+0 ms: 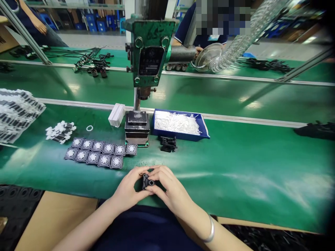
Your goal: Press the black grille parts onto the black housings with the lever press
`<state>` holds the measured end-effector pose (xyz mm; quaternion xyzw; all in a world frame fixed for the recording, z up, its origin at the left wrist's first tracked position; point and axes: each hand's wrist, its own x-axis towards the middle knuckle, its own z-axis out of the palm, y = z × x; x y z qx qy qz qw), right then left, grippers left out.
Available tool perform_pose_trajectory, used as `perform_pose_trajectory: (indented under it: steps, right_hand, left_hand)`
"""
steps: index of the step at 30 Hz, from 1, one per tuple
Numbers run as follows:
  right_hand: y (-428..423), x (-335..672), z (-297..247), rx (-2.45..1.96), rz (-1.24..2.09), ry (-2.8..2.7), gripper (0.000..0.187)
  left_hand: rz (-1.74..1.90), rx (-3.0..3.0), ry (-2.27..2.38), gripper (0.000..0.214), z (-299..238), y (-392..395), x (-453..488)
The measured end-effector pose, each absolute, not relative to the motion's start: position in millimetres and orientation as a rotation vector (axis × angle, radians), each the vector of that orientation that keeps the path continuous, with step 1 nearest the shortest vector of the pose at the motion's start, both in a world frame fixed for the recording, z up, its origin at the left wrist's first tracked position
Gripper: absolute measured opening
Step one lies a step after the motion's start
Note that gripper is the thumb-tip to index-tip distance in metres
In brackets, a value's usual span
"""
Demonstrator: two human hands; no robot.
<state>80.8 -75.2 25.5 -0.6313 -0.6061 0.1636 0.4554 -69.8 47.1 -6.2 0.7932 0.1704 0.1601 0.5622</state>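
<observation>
Between my hands, near the front edge of the green table, is a small black plastic housing (147, 182) with a round hollow stub facing me. My left hand (128, 186) grips it from the left with thumb and fingers. From the right, my right hand (167, 184) pinches the same part around its stub. Ahead of my hands, a few similar black plastic parts (168, 144) lie by the press base. To the left, several square black pieces with white swirl-shaped faces (97, 145) lie in two rows.
A green hand press (153, 52) stands over a metal block (137, 125). Right of it is a blue tray (180, 135) of white sticks; left are a white block (116, 115), a white ring (89, 128) and black-and-white parts (60, 131). A co-worker (209, 28) sits opposite.
</observation>
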Motion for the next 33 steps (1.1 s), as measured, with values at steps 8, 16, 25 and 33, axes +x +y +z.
perform_pose_trajectory:
  steps: [8, 16, 25, 33]
  right_hand:
    - [-75.4, 80.6, 12.1, -1.552, 0.338, -1.497, 0.010]
    - [-72.9, 89.5, 30.2, -1.556, 0.301, -1.549, 0.017]
    - [-7.1, 192.9, 195.4, -1.368, -0.400, -1.375, 0.027]
    - [72.6, 224.7, 353.8, -1.210, -0.164, -1.388, 0.075]
  left_hand:
    - [0.424, 1.894, 0.417, 0.053, -2.0, 47.5, -67.6]
    - [0.501, 1.946, 0.362, 0.053, 13.6, 53.2, -66.4]
    - [0.950, 1.951, 0.322, 0.038, 104.2, 151.8, -8.8]
    - [0.892, 1.899, 0.331, 0.045, 95.9, 198.4, 42.8]
